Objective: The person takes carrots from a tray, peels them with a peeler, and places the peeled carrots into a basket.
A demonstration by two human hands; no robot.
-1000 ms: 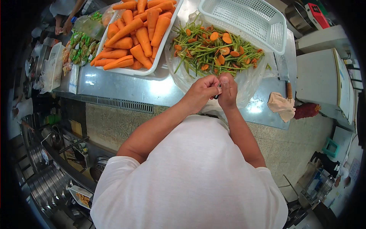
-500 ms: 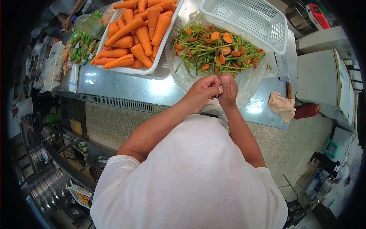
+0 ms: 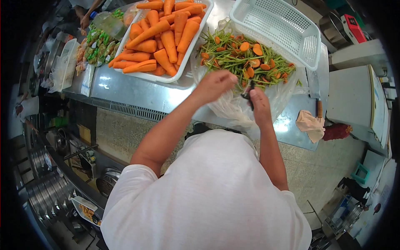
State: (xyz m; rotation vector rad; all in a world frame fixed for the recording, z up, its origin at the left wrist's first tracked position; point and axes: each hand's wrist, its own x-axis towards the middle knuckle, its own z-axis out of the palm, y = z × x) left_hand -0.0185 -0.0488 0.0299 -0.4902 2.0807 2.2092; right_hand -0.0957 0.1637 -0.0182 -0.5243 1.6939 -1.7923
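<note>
In my right hand (image 3: 259,102) is a small black peeler (image 3: 248,96), its top end pointing up toward the greens; the fingers are wrapped round it. My left hand (image 3: 217,85) is beside it, a little to the left and apart from the peeler, with its fingertips smeared by motion. Just beyond both hands lies a pile of cut green stems (image 3: 233,56) mixed with orange carrot end slices (image 3: 255,63). The pile rests on a clear plastic bag (image 3: 231,110) that hangs toward the table's front edge.
A white tray (image 3: 183,74) heaped with whole carrots (image 3: 168,43) stands at left, and a white perforated basket (image 3: 273,31) at the back right. A cleaver (image 3: 313,85), a beige cloth (image 3: 310,125) and a dark red bundle (image 3: 336,131) lie at the right edge of the steel table (image 3: 125,85). Bagged greens (image 3: 98,48) sit far left.
My hands were together over the peeler; now the left hand has moved off to the left and the right hand holds the peeler alone. The whole view has shifted slightly.
</note>
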